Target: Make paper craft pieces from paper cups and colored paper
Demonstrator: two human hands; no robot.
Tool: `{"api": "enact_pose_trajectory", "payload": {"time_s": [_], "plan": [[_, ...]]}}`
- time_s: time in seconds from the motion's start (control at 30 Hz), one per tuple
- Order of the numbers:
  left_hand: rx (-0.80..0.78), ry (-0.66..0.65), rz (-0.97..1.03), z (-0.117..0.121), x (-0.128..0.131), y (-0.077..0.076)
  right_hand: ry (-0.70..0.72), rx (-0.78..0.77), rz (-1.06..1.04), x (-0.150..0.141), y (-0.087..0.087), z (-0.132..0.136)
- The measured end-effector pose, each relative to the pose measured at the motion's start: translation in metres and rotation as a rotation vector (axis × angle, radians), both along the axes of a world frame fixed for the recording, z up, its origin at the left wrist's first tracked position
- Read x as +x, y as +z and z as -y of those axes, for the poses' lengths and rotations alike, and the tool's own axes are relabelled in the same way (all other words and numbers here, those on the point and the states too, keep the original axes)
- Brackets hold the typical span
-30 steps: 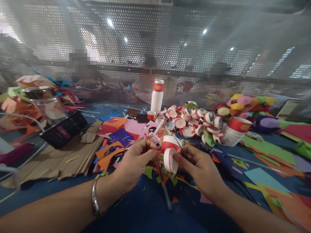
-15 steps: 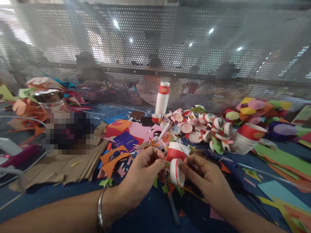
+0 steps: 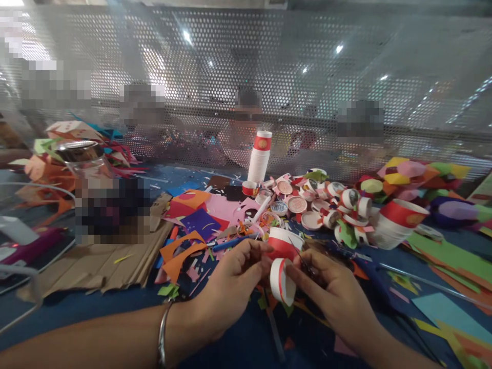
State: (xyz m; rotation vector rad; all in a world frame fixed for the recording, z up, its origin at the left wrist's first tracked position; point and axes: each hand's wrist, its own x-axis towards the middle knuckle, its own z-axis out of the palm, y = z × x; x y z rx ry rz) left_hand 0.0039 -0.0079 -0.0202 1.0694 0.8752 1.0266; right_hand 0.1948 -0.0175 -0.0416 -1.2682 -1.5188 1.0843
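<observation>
A short cut paper-cup base (image 3: 279, 281), white with a red rim line, is held in front of me by my right hand (image 3: 330, 287). The thumb presses at its open side. Thin dark scissors (image 3: 305, 264) also lie in the right fingers, blades pointing up and left. My left hand (image 3: 240, 277), closed in a pinch, meets the left edge of the cup base; what its fingertips grip is hidden. Directly behind both hands stands a red and white paper cup (image 3: 284, 243), partly covered by them.
Cut cup bottoms (image 3: 298, 204) pile up behind, beside a tall cup stack (image 3: 259, 159) and a leaning cup stack (image 3: 395, 223). Flattened cardboard (image 3: 100, 261) lies left. Coloured paper scraps (image 3: 200, 223) litter the blue table. A perforated metal screen (image 3: 215, 66) rises at the back.
My left fingertips have come closer to the cup base, which has tilted and dropped slightly. The right hand keeps its hold. The whole view has shifted a little.
</observation>
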Motion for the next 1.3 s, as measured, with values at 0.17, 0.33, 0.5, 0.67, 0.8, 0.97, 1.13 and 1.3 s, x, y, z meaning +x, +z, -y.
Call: {"api": "enact_pose_trajectory", "payload": {"time_s": [0.17, 0.33, 0.5, 0.67, 0.8, 0.97, 1.13, 1.3], "plan": [[-0.073, -0.066, 0.021, 0.004, 0.000, 0.001, -0.002, 0.036, 0.003, -0.001, 0.002, 0.000], [-0.174, -0.233, 0.148, 0.004, -0.001, 0.000, -0.012, 0.103, -0.079, -0.003, 0.005, 0.001], [-0.133, -0.298, 0.231, 0.001, -0.002, -0.001, 0.007, 0.086, -0.118, -0.003, 0.006, 0.004], [-0.178, -0.283, 0.283, -0.003, -0.001, 0.003, -0.003, 0.110, -0.135, 0.000, 0.003, 0.004], [-0.238, -0.238, 0.344, -0.006, -0.001, 0.008, -0.005, 0.102, -0.181, 0.004, -0.001, 0.002], [-0.245, -0.174, 0.381, -0.008, -0.003, 0.013, 0.024, 0.093, -0.227, 0.005, 0.002, 0.005], [-0.242, -0.193, 0.350, -0.005, -0.001, 0.015, 0.021, 0.124, -0.244, 0.004, 0.006, 0.011], [-0.243, -0.202, 0.367, -0.002, 0.000, 0.016, 0.054, 0.168, -0.070, 0.005, 0.006, 0.010]]}}
